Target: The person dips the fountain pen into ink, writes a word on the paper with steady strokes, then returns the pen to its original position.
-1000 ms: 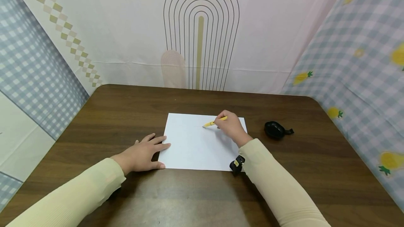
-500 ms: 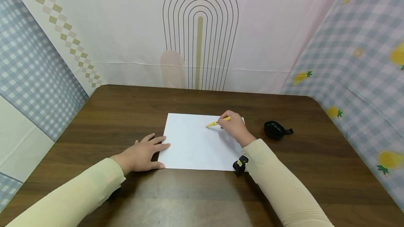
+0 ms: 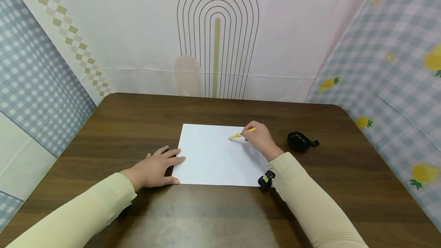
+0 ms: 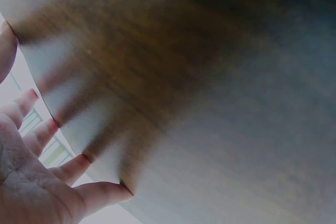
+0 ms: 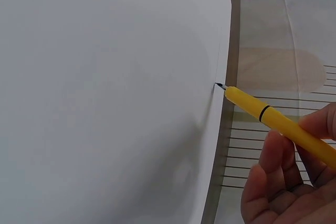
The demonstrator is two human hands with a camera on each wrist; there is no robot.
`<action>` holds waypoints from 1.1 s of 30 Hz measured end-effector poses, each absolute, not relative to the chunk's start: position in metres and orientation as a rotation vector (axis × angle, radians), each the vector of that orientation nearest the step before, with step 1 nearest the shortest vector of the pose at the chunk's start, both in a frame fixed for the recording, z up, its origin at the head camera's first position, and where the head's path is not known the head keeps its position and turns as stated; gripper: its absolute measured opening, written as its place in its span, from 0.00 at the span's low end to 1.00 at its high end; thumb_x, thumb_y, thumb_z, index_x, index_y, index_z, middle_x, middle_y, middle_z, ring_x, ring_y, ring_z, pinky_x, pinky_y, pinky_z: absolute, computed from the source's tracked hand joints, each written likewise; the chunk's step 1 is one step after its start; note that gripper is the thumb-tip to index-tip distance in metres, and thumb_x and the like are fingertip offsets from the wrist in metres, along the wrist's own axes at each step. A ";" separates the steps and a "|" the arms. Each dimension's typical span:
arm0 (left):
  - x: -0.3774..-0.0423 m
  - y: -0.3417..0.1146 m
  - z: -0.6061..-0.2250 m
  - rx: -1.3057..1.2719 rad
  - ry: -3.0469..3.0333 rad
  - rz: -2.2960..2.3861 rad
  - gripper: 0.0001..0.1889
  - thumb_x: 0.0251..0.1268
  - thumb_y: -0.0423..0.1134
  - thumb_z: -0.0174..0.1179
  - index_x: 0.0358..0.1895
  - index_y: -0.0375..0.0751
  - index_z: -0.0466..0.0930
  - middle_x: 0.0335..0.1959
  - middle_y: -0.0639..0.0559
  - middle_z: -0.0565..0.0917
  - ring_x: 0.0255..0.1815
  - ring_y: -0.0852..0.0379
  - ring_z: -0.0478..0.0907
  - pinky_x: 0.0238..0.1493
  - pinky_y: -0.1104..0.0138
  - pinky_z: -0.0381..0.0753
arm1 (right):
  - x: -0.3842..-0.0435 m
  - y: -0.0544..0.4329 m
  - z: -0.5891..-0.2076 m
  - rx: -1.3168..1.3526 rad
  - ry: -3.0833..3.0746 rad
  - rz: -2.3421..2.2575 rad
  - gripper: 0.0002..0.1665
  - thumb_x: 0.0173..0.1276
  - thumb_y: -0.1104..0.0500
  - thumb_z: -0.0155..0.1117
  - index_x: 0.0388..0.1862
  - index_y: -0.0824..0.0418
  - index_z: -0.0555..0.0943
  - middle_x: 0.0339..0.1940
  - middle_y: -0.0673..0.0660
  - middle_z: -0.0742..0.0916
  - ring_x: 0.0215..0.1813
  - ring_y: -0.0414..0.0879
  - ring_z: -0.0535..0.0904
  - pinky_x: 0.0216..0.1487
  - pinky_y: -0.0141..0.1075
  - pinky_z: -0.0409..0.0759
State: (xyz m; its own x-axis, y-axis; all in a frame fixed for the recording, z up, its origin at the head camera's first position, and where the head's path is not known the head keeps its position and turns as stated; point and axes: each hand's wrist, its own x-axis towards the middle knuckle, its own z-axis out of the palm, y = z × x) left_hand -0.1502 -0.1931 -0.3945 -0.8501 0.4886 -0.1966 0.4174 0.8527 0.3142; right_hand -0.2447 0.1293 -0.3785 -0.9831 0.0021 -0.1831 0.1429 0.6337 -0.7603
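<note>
A white sheet of paper [image 3: 206, 163] lies flat on the brown wooden table [image 3: 144, 121]. My right hand [image 3: 260, 137] pinches a yellow pen [image 3: 237, 135] with a black band, tilted, its dark tip touching the upper part of the sheet. A thin, faint line runs left from the tip. In the right wrist view the pen [image 5: 273, 118] sits between thumb and fingers, the tip on the paper [image 5: 105, 98]. My left hand [image 3: 155, 168] has its fingers spread, thumb and fingertips on the paper's left edge. The left wrist view shows that hand [image 4: 42, 177] with straight fingers.
A black oval object [image 3: 299, 141] with a short tab rests on the table to the right of the paper. Behind the table hangs a white patterned cloth [image 3: 144, 30]. Checked cloths hang at the left and right sides.
My right hand has slid steadily to the right with the pen, its tip staying on the paper. The faint line behind the tip is longer. My left hand has stayed in place.
</note>
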 end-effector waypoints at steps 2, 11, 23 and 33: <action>-0.150 -0.193 -0.395 0.688 2.759 0.380 0.37 0.59 0.59 0.64 0.71 0.50 0.68 0.74 0.46 0.61 0.73 0.31 0.51 0.55 0.26 0.57 | -0.245 0.130 -0.379 0.124 2.690 -1.270 0.08 0.67 0.58 0.57 0.41 0.60 0.78 0.41 0.59 0.83 0.40 0.50 0.74 0.37 0.35 0.72; -0.151 -0.194 -0.398 0.697 2.758 0.385 0.37 0.59 0.60 0.63 0.71 0.51 0.67 0.74 0.46 0.60 0.73 0.31 0.51 0.55 0.26 0.57 | -0.245 0.135 -0.379 0.138 2.691 -1.249 0.09 0.68 0.57 0.57 0.42 0.60 0.78 0.42 0.59 0.83 0.41 0.51 0.73 0.38 0.36 0.71; -0.150 -0.194 -0.396 0.697 2.763 0.385 0.37 0.59 0.59 0.64 0.71 0.50 0.68 0.74 0.45 0.60 0.73 0.30 0.51 0.55 0.26 0.57 | -0.245 0.145 -0.377 0.158 2.692 -1.225 0.10 0.68 0.57 0.56 0.43 0.61 0.78 0.42 0.60 0.83 0.41 0.51 0.73 0.38 0.37 0.71; -0.151 -0.194 -0.396 0.692 2.757 0.383 0.37 0.59 0.60 0.63 0.71 0.50 0.67 0.75 0.46 0.60 0.73 0.31 0.51 0.55 0.26 0.57 | -0.243 0.149 -0.376 0.152 2.724 -1.207 0.10 0.68 0.57 0.56 0.43 0.61 0.78 0.41 0.60 0.83 0.39 0.51 0.73 0.37 0.37 0.70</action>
State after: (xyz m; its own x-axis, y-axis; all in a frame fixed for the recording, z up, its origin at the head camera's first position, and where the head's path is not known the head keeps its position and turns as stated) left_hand -0.1506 -0.1942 -0.3959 -0.8488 0.4909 -0.1962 0.4189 0.8509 0.3169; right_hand -0.2435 0.1495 -0.3758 -0.9823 0.0287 -0.1849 0.1562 0.6696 -0.7261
